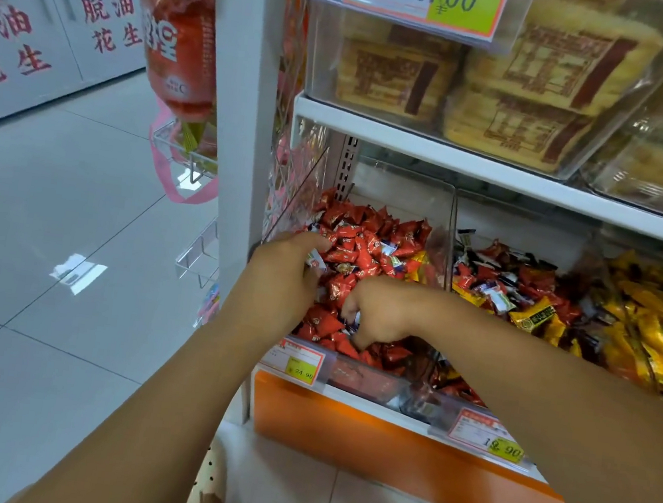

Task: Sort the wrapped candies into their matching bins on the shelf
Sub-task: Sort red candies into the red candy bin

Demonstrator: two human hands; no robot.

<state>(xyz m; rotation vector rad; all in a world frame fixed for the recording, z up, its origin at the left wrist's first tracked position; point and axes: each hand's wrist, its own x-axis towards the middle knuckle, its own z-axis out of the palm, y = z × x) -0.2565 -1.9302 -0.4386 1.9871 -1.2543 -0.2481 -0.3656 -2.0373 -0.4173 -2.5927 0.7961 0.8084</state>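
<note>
Left hand (pixel 284 264): at 10 o'clock of the right hand, over the left edge of the red pile; fingers curled and clamped on a small white-and-blue wrapped candy (pixel 315 258) poking out at 3 o'clock of the knuckles
Right hand (pixel 376 313): near frame centre, back of hand up, fingertips (pixel 356 340) curled down into the red pile; cannot tell whether closed on a candy or only digging
Red foil-wrapped candies (pixel 369 235): heaped in the leftmost clear plastic bin (pixel 408 189) on the lower shelf, under and around both hands; a few white-and-blue wrappers mixed in
Middle clear plastic bin (pixel 524 229): just at 3 o'clock of the red one; holds a mixed heap of red, black, white and yellow wrapped candies (pixel 501 280)
Yellow wrapped candies (pixel 654 328): piled at 3 o'clock of the mixed heap, reaching the right frame edge
Price cards: red-bordered card reading 24.90 (pixel 299 366) on the bin front at 6 o'clock of the red pile; second similar card (pixel 490 438), partly blurred, at 5 o'clock of the right hand
Upper shelf: clear plastic box (pixel 326 41) of square tan-and-brown printed packs (pixel 392 79) at 12 o'clock of the bins
Orange base panel (pixel 341 432): at 6 o'clock of the bins
Hanging red plastic bag (pixel 176 36): at 11 o'clock, beside the white shelf post (pixel 242 115)
Beige perforated shoes (pixel 208 491): at 6 o'clock, on pale grey floor tiles (pixel 54 217)
</note>
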